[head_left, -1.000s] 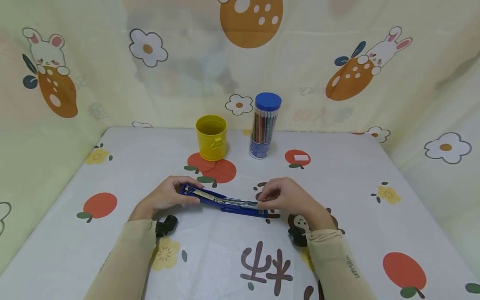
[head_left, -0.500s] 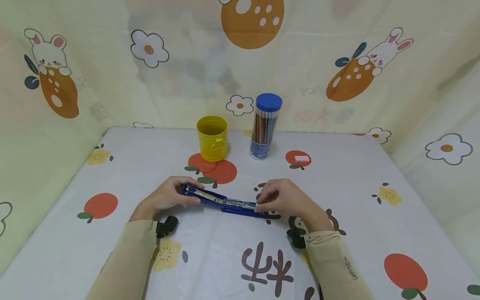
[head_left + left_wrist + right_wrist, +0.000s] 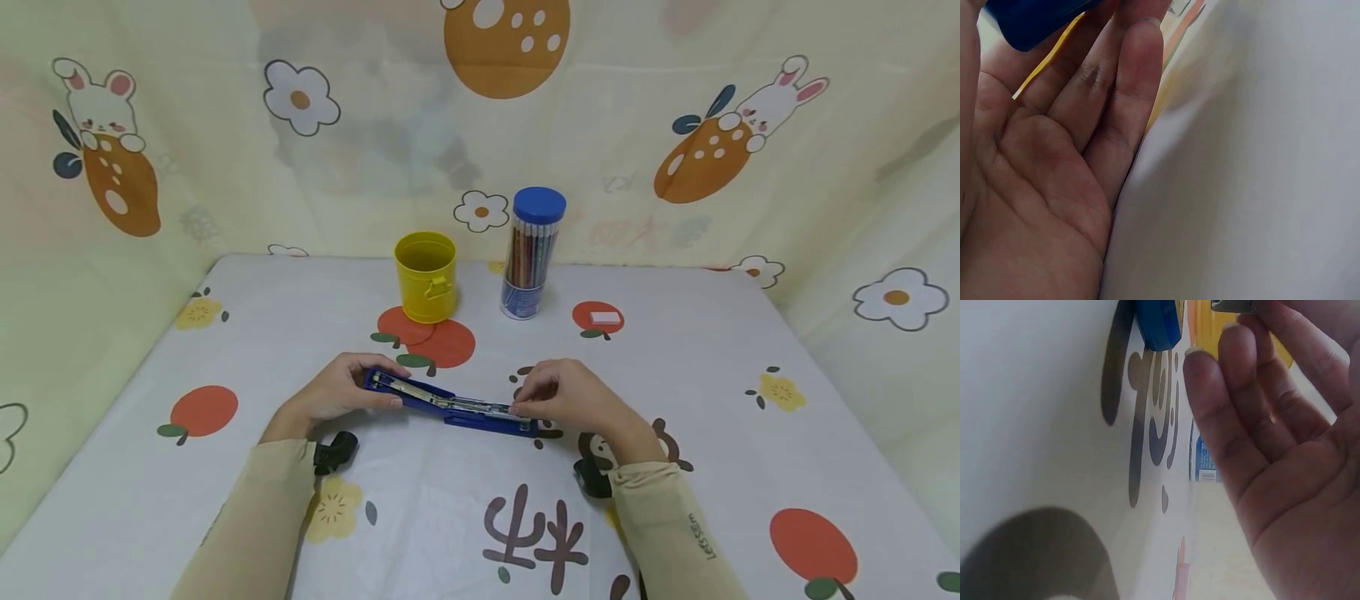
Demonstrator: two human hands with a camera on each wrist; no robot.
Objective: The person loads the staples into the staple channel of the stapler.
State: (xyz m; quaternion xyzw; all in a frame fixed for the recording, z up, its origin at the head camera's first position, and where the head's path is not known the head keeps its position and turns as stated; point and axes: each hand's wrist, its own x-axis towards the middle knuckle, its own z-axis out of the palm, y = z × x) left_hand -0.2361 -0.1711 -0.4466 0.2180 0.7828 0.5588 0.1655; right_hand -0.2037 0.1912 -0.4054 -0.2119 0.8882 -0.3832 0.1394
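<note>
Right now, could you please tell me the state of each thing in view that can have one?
Blue stapler: opened out, metal insides exposed.
Left grip: holding one end of the stapler.
Right grip: pinching a metal part at the stapler's other end.
Yellow bucket: upright, open-topped.
Pencil tube: upright, blue lid on, pencils inside.
Small white block: lying on the table.

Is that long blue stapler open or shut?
Open. The long blue stapler is spread out lengthwise in a shallow bend, its two halves end to end, with silvery metal parts showing inside.
</note>
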